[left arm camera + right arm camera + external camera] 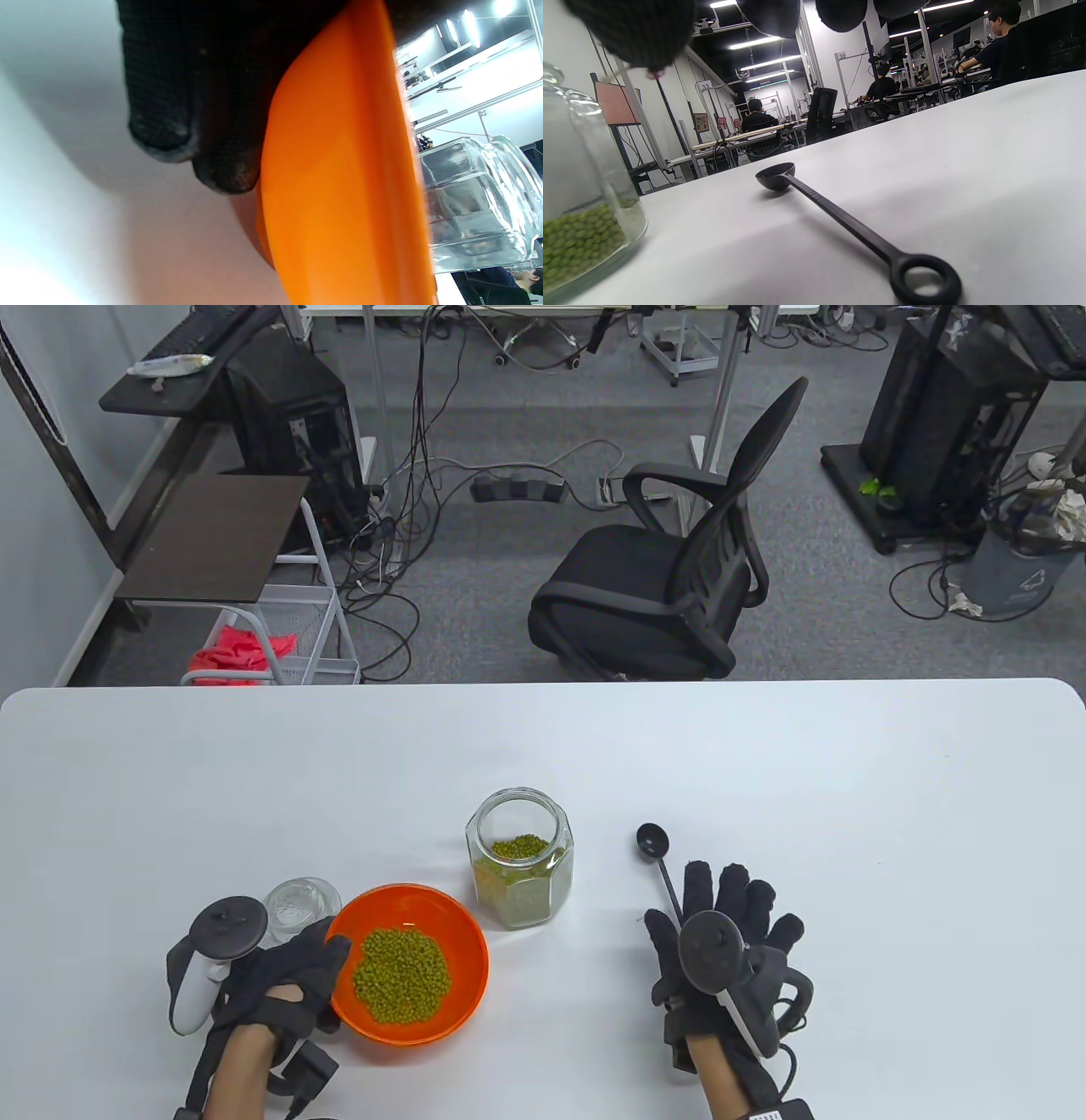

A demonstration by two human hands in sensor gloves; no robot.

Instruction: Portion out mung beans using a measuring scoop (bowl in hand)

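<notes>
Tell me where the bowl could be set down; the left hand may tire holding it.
Bare table lies right of the right hand, along the far edge behind the jar, and left of the left hand. It is crowded around the orange bowl, lid, jar and scoop.

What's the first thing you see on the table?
The bright orange bowl heaped with green mung beans, gripped at its rim by the left hand. Behind it stands an open glass jar of beans. A black measuring scoop lies under the open right hand.
</notes>
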